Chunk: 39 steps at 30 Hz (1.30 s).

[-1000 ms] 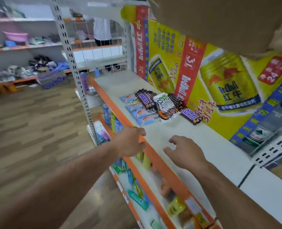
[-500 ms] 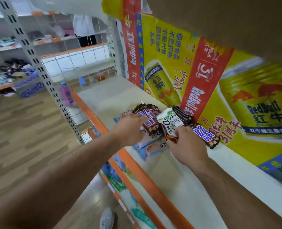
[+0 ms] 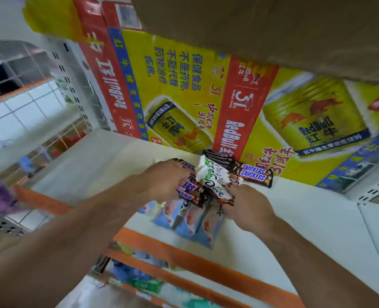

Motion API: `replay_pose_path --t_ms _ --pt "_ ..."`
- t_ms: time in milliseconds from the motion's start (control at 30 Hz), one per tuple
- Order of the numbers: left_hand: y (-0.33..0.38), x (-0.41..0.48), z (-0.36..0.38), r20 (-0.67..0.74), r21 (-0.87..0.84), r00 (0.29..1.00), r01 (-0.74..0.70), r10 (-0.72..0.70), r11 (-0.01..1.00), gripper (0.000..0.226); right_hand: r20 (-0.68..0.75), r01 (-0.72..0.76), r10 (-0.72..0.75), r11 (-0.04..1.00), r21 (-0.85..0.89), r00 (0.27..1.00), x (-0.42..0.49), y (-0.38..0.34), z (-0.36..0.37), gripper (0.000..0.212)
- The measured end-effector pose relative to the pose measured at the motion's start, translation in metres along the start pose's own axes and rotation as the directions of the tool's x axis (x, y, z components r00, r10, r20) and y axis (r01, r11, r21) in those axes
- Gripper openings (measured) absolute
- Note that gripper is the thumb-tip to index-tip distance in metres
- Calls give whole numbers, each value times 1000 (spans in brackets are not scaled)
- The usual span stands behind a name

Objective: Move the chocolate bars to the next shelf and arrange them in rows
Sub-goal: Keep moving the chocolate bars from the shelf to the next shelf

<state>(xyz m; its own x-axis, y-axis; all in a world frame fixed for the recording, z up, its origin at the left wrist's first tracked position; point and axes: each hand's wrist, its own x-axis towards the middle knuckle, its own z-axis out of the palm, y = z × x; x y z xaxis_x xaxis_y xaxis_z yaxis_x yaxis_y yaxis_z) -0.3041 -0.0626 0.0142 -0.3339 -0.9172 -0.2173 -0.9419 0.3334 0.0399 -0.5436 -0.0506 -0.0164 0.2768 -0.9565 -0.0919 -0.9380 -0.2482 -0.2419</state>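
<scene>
— Where are the chocolate bars [image 3: 215, 185]?
— Heaped at the back of the white shelf [image 3: 306, 221], against the Red Bull poster [image 3: 184, 85]. My left hand [image 3: 161, 181] curls round the Snickers stack [image 3: 189, 188]; my right hand [image 3: 248, 205] pinches the Dove bars [image 3: 213, 185].
— Around them?
— Blue-wrapped bars [image 3: 190, 221] beneath, the orange edge [image 3: 184, 247] in front, a cardboard box [image 3: 273, 30] overhead.
— What changed?
— A second ago both hands hovered empty near that edge.
</scene>
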Motion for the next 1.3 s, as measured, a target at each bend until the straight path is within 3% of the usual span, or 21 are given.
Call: replay_pose_path --t_ms 67,133,233,433,633,967,1300 --pt "3 3 -9 30 -84 999 -36 39 996 24 20 -43 42 998 45 999 -7 0 1 31" --pt "9 9 -20 8 -209 997 -71 74 975 24 23 -106 104 987 118 994 -14 6 -1 12" --pt "22 24 -28 -18 -430 995 -99 101 897 20 49 -201 195 951 236 980 -30 21 -6 18" --pt "79 54 -19 25 -595 979 -150 205 789 23 50 -306 320 834 458 946 -83 67 -21 17" --pt "165 68 -16 51 -629 961 -181 273 756 15 56 -357 425 675 646 904 -146 128 -35 12" --pt "361 81 -17 48 -719 952 -177 303 672 17 72 -326 398 618 715 915 -262 272 -69 6" --pt "556 120 -28 76 -711 882 -280 466 645 16 21 -413 592 536 736 805 -372 395 -102 11"
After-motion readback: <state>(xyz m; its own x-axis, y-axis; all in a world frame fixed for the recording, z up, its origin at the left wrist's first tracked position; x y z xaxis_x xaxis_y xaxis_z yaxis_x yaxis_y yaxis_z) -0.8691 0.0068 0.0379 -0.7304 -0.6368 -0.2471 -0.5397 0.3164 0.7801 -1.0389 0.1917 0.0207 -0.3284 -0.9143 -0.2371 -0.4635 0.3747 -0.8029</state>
